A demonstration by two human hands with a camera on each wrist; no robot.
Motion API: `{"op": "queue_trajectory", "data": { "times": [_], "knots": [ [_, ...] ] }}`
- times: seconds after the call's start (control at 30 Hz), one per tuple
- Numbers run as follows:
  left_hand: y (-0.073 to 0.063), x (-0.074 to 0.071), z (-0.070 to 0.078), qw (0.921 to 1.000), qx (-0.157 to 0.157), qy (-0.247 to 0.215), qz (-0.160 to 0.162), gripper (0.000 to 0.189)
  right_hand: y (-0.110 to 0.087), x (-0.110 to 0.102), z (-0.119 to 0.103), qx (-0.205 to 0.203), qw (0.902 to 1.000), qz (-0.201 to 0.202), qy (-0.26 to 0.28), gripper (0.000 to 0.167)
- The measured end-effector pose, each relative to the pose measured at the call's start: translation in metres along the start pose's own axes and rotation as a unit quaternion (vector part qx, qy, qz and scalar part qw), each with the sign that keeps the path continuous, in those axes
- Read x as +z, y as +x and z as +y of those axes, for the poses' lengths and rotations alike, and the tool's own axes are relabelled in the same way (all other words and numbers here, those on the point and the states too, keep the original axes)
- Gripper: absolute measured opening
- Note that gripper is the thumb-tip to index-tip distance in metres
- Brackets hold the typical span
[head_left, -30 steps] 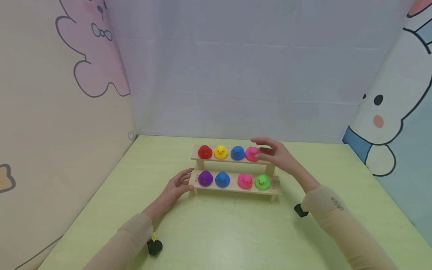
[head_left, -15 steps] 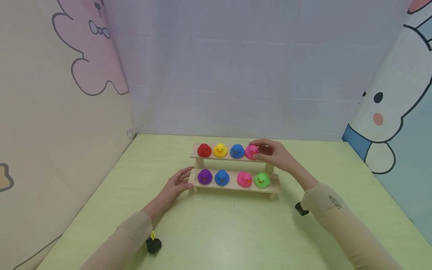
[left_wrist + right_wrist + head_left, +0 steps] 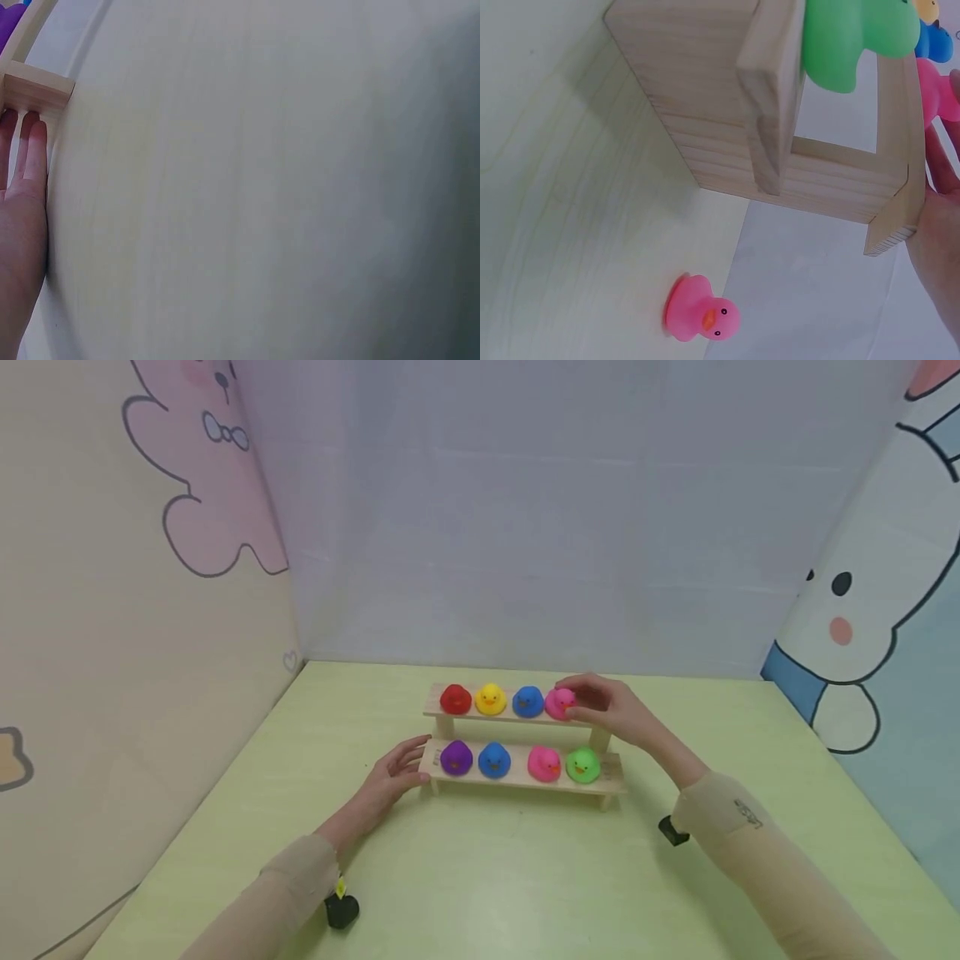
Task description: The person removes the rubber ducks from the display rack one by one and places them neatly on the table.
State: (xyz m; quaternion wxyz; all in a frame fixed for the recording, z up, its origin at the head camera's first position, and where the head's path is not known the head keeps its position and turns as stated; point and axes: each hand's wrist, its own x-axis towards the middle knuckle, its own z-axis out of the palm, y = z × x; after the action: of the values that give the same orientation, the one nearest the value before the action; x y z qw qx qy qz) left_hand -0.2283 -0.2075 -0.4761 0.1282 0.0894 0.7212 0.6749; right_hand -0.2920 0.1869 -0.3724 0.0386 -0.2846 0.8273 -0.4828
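Observation:
A two-tier wooden rack [image 3: 510, 778] carries small rubber ducks on both shelves. On the upper shelf, a red duck [image 3: 456, 699], a yellow duck [image 3: 491, 699], a blue duck [image 3: 528, 702] and a pink duck [image 3: 558, 703] stand in a row. My right hand [image 3: 618, 713] pinches that pink duck between thumb and fingers at the shelf's right end. Below sit a purple duck [image 3: 457, 758], another blue duck [image 3: 494, 761], a second pink duck [image 3: 543, 764] and a green duck [image 3: 582, 766]. My left hand [image 3: 392, 775] touches the rack's left end with fairly straight fingers.
In the right wrist view, another pink duck [image 3: 699, 309] lies on the table beyond the rack; the head view does not show it. The pale green table [image 3: 480, 877] meets a plain back wall [image 3: 480, 552] and printed side walls.
My right index finger has come down from above, and the fingers have closed in on the upper pink duck. My left hand stays at the rack's left end.

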Motion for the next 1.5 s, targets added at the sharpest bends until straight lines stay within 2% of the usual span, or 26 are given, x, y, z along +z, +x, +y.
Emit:
{"op": "queue_trajectory", "data": {
  "times": [0.37,0.53,0.83,1.1,1.33,1.5],
  "knots": [
    [0.001,0.000,-0.001,1.0000,0.004,0.003,-0.001,0.066,-0.001,0.000,0.003,-0.045,0.9981,0.012,0.041,0.043],
    [0.000,-0.001,0.000,1.0000,0.002,-0.002,0.003,0.066,0.001,0.000,0.000,-0.044,0.9982,0.010,0.040,0.043],
    [0.004,-0.001,-0.002,1.0000,0.003,0.000,-0.001,0.066,0.001,-0.002,0.002,-0.042,0.9977,0.032,0.042,0.041],
    [0.003,-0.003,-0.003,1.0000,0.000,-0.001,0.003,0.065,0.001,0.001,0.003,-0.049,0.9971,0.027,0.052,0.042],
    [-0.004,-0.001,-0.006,1.0000,-0.001,0.002,0.001,0.065,-0.004,-0.002,0.003,-0.043,0.9988,0.000,0.021,0.040],
    [0.000,-0.001,-0.004,1.0000,-0.004,0.001,0.003,0.064,-0.009,-0.013,0.006,-0.049,0.9985,0.018,-0.014,0.042]
  ]
}}
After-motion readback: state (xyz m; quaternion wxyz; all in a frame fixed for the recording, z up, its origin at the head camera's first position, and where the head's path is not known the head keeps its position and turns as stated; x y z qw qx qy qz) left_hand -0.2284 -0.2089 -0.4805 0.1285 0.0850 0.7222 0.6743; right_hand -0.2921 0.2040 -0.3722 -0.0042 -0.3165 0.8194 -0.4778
